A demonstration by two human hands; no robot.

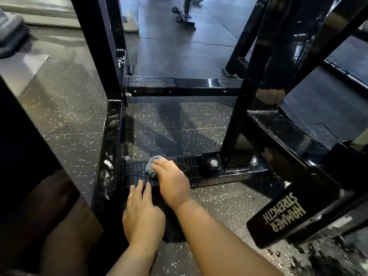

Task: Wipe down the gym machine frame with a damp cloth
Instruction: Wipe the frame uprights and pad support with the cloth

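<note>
A glossy black gym machine frame (258, 96) fills the view, with uprights and low floor bars. Its near cross bar (187, 166) carries a ribbed black tread. My right hand (171, 180) grips a small grey cloth (152, 163) bunched under its fingers and presses it on that ribbed tread. My left hand (142, 212) lies flat with straight fingers on the front edge of the same bar, just left of and below the right hand. White smears show on the left floor bar (108, 156).
Speckled black rubber flooring (65, 120) surrounds the frame. A slanted frame arm with a "Hammer Strength" label (284, 213) juts out at lower right. A far cross bar (179, 85) lies beyond. Wheeled equipment (184, 14) stands at the top. Silver bolts (214, 162) sit at the upright's base.
</note>
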